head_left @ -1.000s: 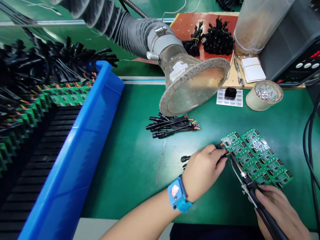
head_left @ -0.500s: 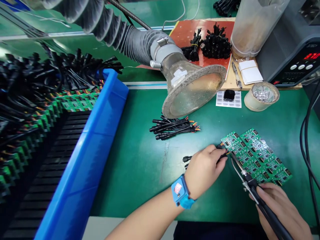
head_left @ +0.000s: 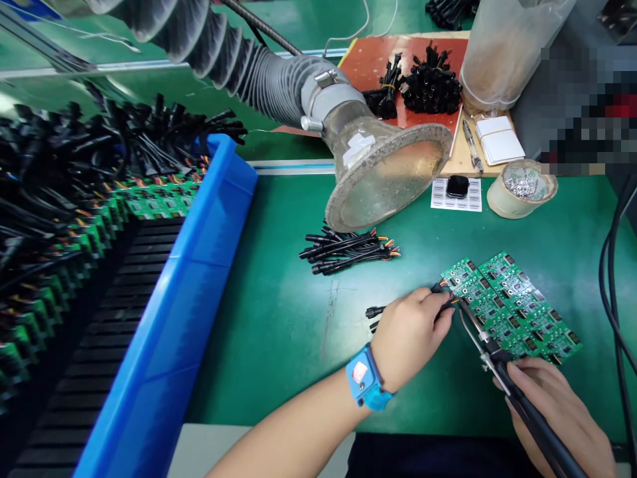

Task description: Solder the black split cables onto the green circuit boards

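My left hand (head_left: 411, 335), with a blue band on its wrist, pinches a black cable (head_left: 375, 311) whose coloured wire ends reach the left edge of the green circuit boards (head_left: 515, 309). Part of the cable is hidden under the palm. My right hand (head_left: 552, 405) is closed round a soldering iron (head_left: 522, 405). The iron's tip rests at or very near the wire ends and the board edge; contact cannot be made out. A thin metal tube clamped to the iron ends close to that tip.
A fume extractor hood (head_left: 388, 176) hangs over a pile of black cables (head_left: 348, 251). At left stands a blue bin (head_left: 199, 265) with wired boards. Behind the boards are a solder roll (head_left: 521, 189) and a label sheet (head_left: 456, 202). Black cords (head_left: 610, 279) hang at right.
Both hands keep nearly the same place and grip. The iron's tip stays at the wire ends, and the whole view has shifted slightly.
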A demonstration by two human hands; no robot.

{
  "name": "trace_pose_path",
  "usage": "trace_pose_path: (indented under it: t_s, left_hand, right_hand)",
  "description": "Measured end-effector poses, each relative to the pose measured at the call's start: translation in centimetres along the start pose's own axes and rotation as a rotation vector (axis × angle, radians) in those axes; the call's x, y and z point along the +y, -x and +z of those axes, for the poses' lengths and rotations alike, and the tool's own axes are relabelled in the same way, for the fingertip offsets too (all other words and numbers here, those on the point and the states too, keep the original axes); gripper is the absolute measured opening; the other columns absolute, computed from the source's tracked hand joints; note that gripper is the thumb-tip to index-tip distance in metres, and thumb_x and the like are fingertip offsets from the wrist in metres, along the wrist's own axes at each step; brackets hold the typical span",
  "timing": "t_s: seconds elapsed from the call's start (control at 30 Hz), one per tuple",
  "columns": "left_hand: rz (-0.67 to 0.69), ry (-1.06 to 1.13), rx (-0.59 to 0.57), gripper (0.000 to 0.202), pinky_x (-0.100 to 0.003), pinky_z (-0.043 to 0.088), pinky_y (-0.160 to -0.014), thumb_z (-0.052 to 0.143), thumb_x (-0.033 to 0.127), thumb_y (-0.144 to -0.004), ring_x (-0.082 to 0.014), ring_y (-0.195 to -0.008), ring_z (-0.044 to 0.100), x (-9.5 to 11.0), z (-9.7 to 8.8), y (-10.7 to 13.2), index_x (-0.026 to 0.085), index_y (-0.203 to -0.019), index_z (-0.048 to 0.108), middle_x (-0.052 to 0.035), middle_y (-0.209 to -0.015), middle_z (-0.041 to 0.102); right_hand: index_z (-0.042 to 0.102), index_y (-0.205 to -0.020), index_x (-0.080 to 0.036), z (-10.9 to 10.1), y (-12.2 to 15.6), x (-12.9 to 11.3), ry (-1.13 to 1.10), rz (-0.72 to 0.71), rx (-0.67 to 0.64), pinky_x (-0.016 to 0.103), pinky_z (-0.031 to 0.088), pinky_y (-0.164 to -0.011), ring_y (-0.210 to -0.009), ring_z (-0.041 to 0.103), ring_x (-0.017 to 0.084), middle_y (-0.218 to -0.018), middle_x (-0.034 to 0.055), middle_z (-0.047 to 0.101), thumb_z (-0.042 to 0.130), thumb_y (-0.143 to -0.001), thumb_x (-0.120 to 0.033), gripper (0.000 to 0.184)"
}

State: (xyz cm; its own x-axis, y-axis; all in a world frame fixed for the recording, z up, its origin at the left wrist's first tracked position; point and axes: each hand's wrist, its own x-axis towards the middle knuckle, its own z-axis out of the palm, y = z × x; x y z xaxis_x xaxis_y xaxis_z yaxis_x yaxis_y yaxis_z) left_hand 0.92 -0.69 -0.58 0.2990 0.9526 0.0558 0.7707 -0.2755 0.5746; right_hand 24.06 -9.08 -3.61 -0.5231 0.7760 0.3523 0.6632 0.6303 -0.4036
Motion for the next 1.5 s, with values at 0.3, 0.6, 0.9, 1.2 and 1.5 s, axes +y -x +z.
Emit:
trace_pose_path:
  t_s: [0.3, 0.6, 0.9, 1.2, 1.5]
  left_hand:
    - [-0.009, -0.031, -0.015, 0.021, -0.028, 0.053, -0.056, 0.055, 0.022, -0.084, -0.0152, -0.059, 0.060, 0.2, -0.2, 0.0, 0.017, -0.102, 0.065, -0.0042, -0.078, 0.063]
    - [-0.012, -0.059, -0.019, 0.022, -0.028, 0.052, -0.055, 0.054, 0.024, -0.085, -0.0150, -0.059, 0.060, 0.2, -0.2, 0.0, 0.018, -0.103, 0.066, -0.0034, -0.077, 0.063]
    - [0.014, -0.123, 0.007, 0.023, -0.031, 0.053, -0.053, 0.053, 0.025, -0.086, -0.0175, -0.059, 0.060, 0.3, 0.2, 0.1, 0.016, -0.103, 0.065, -0.0043, -0.076, 0.062]
    - [0.003, -0.192, 0.003, 0.024, -0.032, 0.053, -0.052, 0.051, 0.025, -0.087, -0.0182, -0.058, 0.060, 0.5, 0.4, 0.2, 0.016, -0.105, 0.065, -0.0039, -0.076, 0.061]
    - [-0.010, -0.208, 0.001, 0.023, -0.032, 0.054, -0.053, 0.052, 0.025, -0.086, -0.0186, -0.059, 0.062, 0.7, 0.2, 0.1, 0.017, -0.103, 0.065, -0.0035, -0.076, 0.061]
  right_hand:
    - [0.043, -0.130, -0.017, -0.7, 0.8, 1.2, -0.106, 0.024, -0.040, 0.034, 0.057, -0.075, -0.086, 0.066, 0.021, -0.087, 0.0059, 0.067, 0.055, -0.084, -0.019, 0.048]
    - [0.042, -0.130, -0.018, -0.4, -0.3, 0.9, -0.076, 0.035, -0.060, 0.034, 0.056, -0.076, -0.088, 0.065, 0.021, -0.089, 0.0046, 0.067, 0.053, -0.085, -0.019, 0.046]
    - [0.042, -0.130, -0.017, -0.3, -0.7, 0.2, -0.069, 0.037, -0.029, 0.037, 0.054, -0.078, -0.086, 0.065, 0.021, -0.084, 0.0041, 0.066, 0.052, -0.085, -0.017, 0.046]
    - [0.042, -0.130, -0.018, -0.3, -0.6, 0.6, -0.069, 0.044, -0.065, 0.035, 0.053, -0.080, -0.089, 0.065, 0.020, -0.088, 0.0031, 0.067, 0.054, -0.085, -0.018, 0.047]
    - [0.044, -0.131, -0.021, -1.3, -0.6, -0.1, -0.174, 0.162, 0.107, 0.031, 0.059, -0.071, -0.089, 0.065, 0.022, -0.095, 0.0055, 0.067, 0.052, -0.082, -0.014, 0.050]
